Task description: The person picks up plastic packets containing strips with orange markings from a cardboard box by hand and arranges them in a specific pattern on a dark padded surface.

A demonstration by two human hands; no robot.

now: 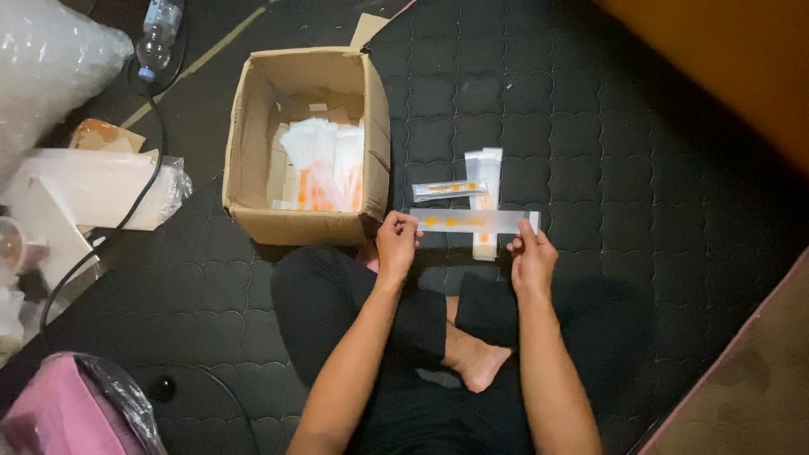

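Observation:
My left hand (pixel 396 240) grips the left end of a long white packet with orange marks (pixel 472 222), and my right hand (pixel 531 257) pinches its right end. I hold the packet level just above a dark quilted mat (pixel 590 152). Under it lies a small stack of similar white packets (pixel 485 181), set lengthwise away from me, with one more packet (pixel 449 190) lying across them. An open cardboard box (pixel 308 139) stands to the left of my left hand and holds several more white and orange packets (pixel 324 173).
I sit cross-legged in dark trousers, one bare foot (pixel 480 362) showing. A black cable (pixel 126 211), white sheets in plastic (pixel 93 190) and a plastic bottle (pixel 158 38) lie at the left. A pink bag (pixel 67 413) is bottom left, an orange surface (pixel 733 59) top right.

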